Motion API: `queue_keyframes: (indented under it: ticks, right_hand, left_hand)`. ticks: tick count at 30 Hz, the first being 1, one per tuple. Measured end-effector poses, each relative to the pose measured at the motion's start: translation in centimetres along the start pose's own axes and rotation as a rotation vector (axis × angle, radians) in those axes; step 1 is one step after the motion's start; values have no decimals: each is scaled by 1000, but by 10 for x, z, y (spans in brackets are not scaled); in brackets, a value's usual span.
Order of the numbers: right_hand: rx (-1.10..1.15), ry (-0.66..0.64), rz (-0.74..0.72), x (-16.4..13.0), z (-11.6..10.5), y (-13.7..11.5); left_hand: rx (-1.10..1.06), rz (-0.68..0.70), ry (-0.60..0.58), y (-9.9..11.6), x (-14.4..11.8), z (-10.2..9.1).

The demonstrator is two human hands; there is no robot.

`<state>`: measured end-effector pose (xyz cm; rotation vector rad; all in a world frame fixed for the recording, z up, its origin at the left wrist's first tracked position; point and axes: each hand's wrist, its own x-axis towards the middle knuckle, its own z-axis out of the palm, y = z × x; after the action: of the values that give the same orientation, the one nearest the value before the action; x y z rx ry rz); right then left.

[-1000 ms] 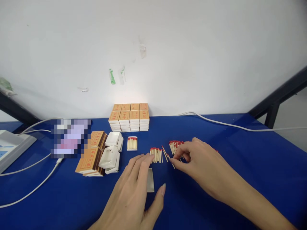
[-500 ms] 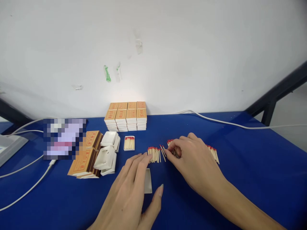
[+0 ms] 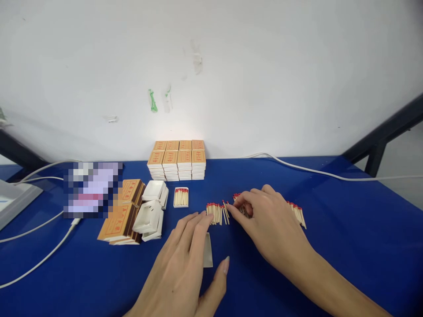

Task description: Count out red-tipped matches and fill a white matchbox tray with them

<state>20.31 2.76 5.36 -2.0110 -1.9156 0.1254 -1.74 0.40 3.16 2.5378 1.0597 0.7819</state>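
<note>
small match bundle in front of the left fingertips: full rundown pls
The small match bundle is a loose row of pale wooden sticks with red heads, lying flat on the blue table, heads pointing away toward the wall. A couple of sticks at its right edge slant off. The left hand has its fingertips just short of it; the right hand reaches its right edge with pinched fingers.

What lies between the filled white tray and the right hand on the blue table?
In the head view, a small bundle of red-tipped matches lies on the blue cloth between the filled tray and the right hand.
</note>
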Motion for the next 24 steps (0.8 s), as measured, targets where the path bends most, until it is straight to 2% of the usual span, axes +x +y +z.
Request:
queue_keyframes:
  ticks: [9,17,24]
  right_hand:
    - [-6,18,-11,-2,0,0]
    - [-26,-35,1,-5,-5,-4]
    - [4,-28,-4,-7,-4,-8]
  left_hand:
    - [-7,-4,3,-1,-3,0]
    - [-5,-2,-7,0,-1,-1]
    - [5,6,-11,-1,0,0]
